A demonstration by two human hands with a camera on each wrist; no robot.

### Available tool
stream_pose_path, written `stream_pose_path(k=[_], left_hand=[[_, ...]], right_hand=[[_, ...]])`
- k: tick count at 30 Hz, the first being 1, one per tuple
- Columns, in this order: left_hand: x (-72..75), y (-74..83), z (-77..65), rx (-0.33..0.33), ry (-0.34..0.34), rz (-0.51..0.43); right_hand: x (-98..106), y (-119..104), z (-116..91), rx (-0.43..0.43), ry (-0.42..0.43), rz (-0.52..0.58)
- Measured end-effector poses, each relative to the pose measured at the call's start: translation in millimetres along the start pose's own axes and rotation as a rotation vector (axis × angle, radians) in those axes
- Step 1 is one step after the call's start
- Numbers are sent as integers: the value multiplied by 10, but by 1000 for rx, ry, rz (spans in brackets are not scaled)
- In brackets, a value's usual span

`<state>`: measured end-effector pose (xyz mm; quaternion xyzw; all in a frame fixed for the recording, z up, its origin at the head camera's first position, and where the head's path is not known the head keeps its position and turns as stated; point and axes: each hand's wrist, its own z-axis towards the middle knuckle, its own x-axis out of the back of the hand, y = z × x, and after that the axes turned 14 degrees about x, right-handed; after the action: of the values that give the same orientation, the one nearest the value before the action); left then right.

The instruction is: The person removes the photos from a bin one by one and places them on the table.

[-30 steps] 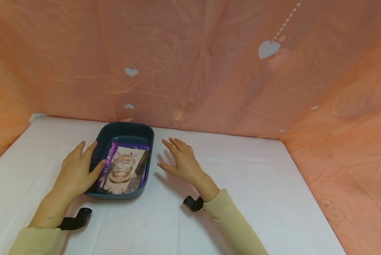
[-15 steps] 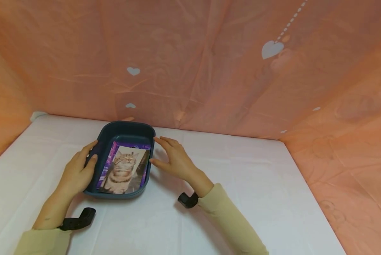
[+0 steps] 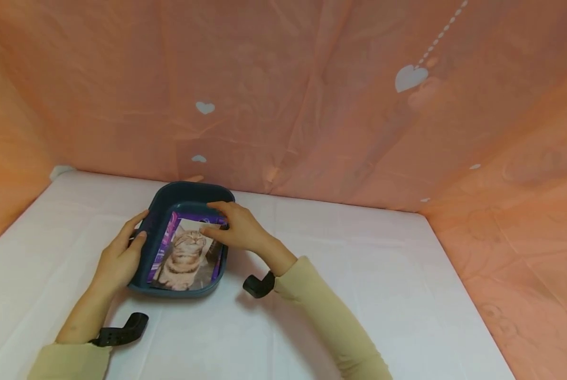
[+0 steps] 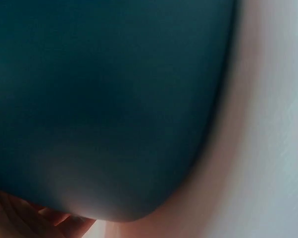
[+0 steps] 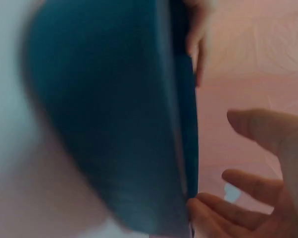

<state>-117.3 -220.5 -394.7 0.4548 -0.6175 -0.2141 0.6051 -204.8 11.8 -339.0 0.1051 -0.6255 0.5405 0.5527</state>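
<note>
A dark blue plastic basin (image 3: 143,274) stands on the left part of the table. Inside it lies a picture of a striped cat (image 3: 183,258) on top of a purple printed sheet or packet (image 3: 162,253). My left hand (image 3: 119,258) holds the basin's left side, thumb near the rim and fingers along the outer wall; in the left wrist view the basin wall hides most of that hand. Over the right rim reaches my right hand (image 3: 238,227), its fingers spread above the cat picture's upper right corner. The right wrist view shows the thumb and fingers apart, nothing held between them.
White cloth covers the table (image 3: 340,279). An orange curtain (image 3: 283,105) with pale hearts rises along the back and sides, close behind the basin. Black wrist mounts (image 3: 258,285) sit under both wrists.
My right hand has moved left, from the table beside the basin to above its inside. The left hand's thumb has drawn back toward the rim. The basin has stayed about where it was.
</note>
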Motion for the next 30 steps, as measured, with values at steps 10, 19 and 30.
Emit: stream_pose_path(k=[10,19,30], left_hand=[[-1,-27,-24,28,-3,-57],[-34,-12,-26,55,-24,-96],[-19,1,-42,50,-19,-112]], right_hand=[[-89,-57,253,-167,53,105],[-158,-61,420,-320,29,217],[-234,-59,517,-459,-1,475]])
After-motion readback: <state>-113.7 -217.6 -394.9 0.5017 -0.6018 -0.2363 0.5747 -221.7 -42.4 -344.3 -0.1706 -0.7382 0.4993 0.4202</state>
